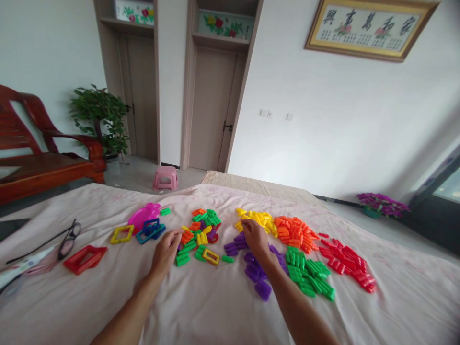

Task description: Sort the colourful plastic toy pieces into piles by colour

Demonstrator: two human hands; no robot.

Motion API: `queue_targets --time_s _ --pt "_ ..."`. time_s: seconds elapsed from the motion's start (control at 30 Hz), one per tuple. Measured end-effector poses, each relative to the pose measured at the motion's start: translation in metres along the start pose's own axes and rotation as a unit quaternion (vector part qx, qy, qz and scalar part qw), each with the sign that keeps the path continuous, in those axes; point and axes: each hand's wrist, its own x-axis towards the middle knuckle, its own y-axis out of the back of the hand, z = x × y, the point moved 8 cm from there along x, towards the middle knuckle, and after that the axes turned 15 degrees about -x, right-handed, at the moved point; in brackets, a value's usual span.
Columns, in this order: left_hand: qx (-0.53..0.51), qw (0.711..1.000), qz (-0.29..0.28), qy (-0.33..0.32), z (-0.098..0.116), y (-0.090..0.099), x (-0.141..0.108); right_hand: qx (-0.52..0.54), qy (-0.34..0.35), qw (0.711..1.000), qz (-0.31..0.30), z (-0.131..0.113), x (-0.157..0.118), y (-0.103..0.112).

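My left hand (166, 250) is at the left edge of a mixed pile of small plastic blocks (189, 246), green, orange, yellow and purple. Its fingers are drawn together; anything between the fingertips is too small to make out. My right hand (254, 235), fingers curled, is over the border between the yellow blocks (265, 221) and the purple blocks (254, 268). Whatever it may hold is hidden. Farther right lie separate heaps of orange blocks (295, 233), green blocks (308, 273) and red blocks (347, 261). A yellow rectangular frame (211, 257) rests by the mixed pile.
On the left of the sheet (201, 306) lie a red frame (81, 261), a yellow frame (122, 235), blue frames (149, 232), a pink plastic piece (142, 215) and eyeglasses (68, 239). Beyond stand a pink stool (165, 178) and a wooden chair (53, 165).
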Motion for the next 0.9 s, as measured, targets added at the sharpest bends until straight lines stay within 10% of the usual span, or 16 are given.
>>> queue_targets --time_s 0.17,0.33,0.7,0.9 --pt "-0.001 1.0 0.005 0.013 -0.005 0.002 0.001 -0.01 0.18 0.978 -0.102 -0.1 -0.052 -0.029" --pt "0.014 1.0 -0.002 0.01 -0.001 0.001 0.0 -0.089 0.188 0.971 -0.115 -0.137 -0.068 -0.052" --pt "0.059 0.997 -0.036 0.018 -0.009 -0.001 0.003 0.0 0.199 0.979 -0.045 -0.136 -0.076 -0.042" --pt "0.082 0.996 -0.042 0.021 -0.009 0.0 0.003 0.112 0.085 0.99 -0.021 -0.08 -0.052 0.002"
